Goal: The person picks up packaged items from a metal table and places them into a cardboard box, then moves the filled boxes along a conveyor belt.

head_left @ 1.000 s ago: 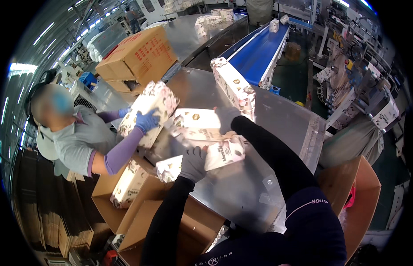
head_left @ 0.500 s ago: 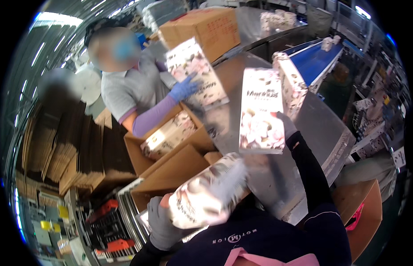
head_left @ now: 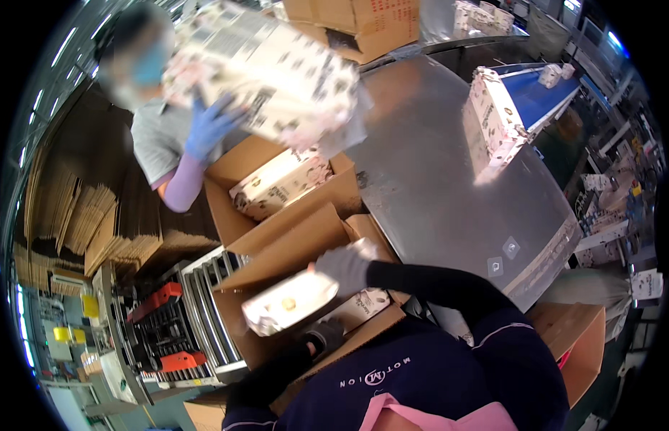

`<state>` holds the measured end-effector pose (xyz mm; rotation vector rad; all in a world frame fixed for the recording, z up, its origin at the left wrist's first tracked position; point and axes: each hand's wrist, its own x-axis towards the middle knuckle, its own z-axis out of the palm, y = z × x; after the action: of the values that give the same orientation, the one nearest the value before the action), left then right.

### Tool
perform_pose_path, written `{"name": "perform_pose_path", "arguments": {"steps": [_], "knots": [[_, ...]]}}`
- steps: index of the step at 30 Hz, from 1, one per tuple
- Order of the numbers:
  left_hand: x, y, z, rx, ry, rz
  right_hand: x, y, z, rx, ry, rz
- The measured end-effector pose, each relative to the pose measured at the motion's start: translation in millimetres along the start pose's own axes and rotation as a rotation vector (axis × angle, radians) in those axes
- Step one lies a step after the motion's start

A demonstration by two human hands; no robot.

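My right hand (head_left: 344, 270), in a grey glove, reaches across into the open near carton (head_left: 277, 267) and grips a white floral tissue pack (head_left: 290, 300), which lies tilted and blurred at the carton's mouth. My left hand (head_left: 326, 337), also gloved in grey, is low inside the same carton, its fingers bent against the end of another floral tissue pack (head_left: 360, 309). Part of that pack is hidden by my right hand and the first pack. Past them, a co-worker's blue-gloved hand (head_left: 212, 123) supports a large floral pack (head_left: 266, 79) in the air.
A second open carton (head_left: 223, 205) with floral packs stands beyond mine. To the right is a metal table (head_left: 449, 172), with an upright floral pack (head_left: 496, 118) near a blue conveyor belt (head_left: 539, 93). Rollers (head_left: 209, 309) and stacked flat cardboard (head_left: 90, 223) are at the left.
Both my hands have moved into the near carton with their packs, the right one from over the table. The co-worker's pack has been raised leftward. My view has shifted slightly.
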<state>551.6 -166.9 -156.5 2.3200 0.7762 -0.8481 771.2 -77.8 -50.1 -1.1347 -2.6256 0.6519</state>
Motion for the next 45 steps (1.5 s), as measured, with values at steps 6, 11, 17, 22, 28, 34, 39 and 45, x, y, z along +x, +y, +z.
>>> {"name": "perform_pose_path", "arguments": {"steps": [6,11,17,22,28,34,39,45], "knots": [[-8,-5,-58,-0.030,0.001,-0.293,27,54,189,-0.122,-0.355,0.263],[2,-6,-78,-0.087,0.030,-0.271,-4,41,126,-0.017,-0.254,0.245],[0,-17,-70,-0.045,0.068,-0.268,-106,141,-95,0.363,0.369,0.470],[4,-28,-64,0.008,0.031,-0.272,-267,329,-207,-0.857,0.680,1.396],[1,-52,-17,0.291,-0.071,-0.100,-306,348,-238,-0.243,0.580,1.630],[-2,26,-115,-0.270,0.129,0.112,-282,280,-192,-0.289,0.563,1.596],[42,99,-219,-0.266,0.654,0.409,-245,147,-105,-0.177,0.789,1.356],[164,200,-315,0.166,1.056,0.396,-243,66,26,0.303,1.157,1.132]]}}
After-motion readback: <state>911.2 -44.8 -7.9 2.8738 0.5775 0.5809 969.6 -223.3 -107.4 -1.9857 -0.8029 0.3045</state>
